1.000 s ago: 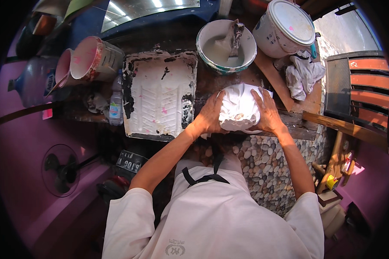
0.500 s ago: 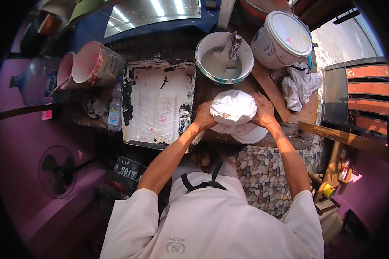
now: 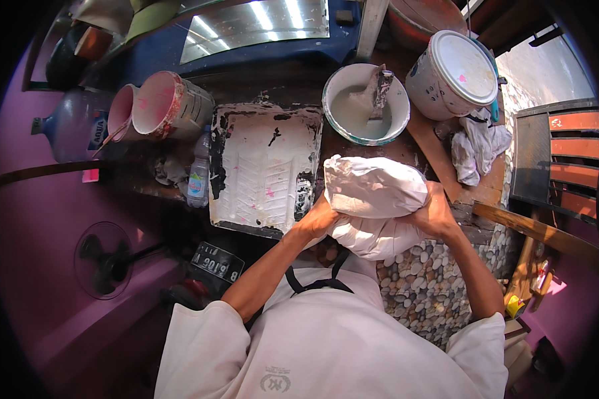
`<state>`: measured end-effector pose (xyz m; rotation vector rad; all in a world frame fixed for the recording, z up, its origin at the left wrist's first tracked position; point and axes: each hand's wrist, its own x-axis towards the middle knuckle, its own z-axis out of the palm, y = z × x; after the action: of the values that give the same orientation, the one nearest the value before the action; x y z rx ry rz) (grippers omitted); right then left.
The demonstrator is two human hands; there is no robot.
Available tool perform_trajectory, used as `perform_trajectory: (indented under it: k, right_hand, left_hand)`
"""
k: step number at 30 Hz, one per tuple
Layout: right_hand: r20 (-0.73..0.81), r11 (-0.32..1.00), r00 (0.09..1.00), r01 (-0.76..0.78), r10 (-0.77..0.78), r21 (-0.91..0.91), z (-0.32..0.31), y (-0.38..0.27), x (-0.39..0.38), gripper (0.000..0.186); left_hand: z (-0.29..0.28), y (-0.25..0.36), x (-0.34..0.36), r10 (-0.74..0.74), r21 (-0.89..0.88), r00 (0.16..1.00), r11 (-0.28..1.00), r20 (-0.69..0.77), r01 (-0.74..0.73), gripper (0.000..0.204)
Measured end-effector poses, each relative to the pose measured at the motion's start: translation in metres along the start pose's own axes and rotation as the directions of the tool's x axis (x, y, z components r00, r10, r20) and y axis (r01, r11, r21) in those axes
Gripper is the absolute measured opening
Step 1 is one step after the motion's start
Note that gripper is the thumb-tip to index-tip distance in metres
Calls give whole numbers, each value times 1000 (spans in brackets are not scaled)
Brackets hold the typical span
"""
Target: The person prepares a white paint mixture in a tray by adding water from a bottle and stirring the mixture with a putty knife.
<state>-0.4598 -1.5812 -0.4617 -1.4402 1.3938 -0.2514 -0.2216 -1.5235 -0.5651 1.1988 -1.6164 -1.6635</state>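
A bunched white cloth (image 3: 376, 189) hangs between my two hands in front of me. My left hand (image 3: 318, 216) is closed on its left side, beside the lower right corner of the white-coated paint tray (image 3: 256, 199). My right hand (image 3: 434, 216) grips the cloth's right side. The cloth is folded in two bulging layers; whether something is wrapped inside is hidden. Just beyond it stands a white bucket (image 3: 369, 140) of cloudy liquid, with a paint-crusted brush (image 3: 379, 96) leaning inside.
A lidded white bucket (image 3: 439, 93) and a crumpled rag (image 3: 472, 149) lie to the right. Two pink-stained buckets (image 3: 180, 110) and a small plastic bottle (image 3: 198, 176) are left of the tray. A wooden plank (image 3: 539, 229) juts in at the right.
The cloth has come closer to my body and lifted, and looks larger and more spread. Both hands moved with it, and the round white shape beneath it no longer shows. The view has shifted.
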Motion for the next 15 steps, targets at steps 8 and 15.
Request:
perform_trajectory:
  k: [8,15]
  right_hand:
    - [202,916,961,-246,189,318,33,-33,5,30]
    - [297,662,872,-488,388,569,92,-46,27,34]
  left_hand:
    - [-9,-12,-29,-353,-845,837,187,418,501,44]
    - [-40,-23,-70,-364,-876,807,-60,465,478,46]
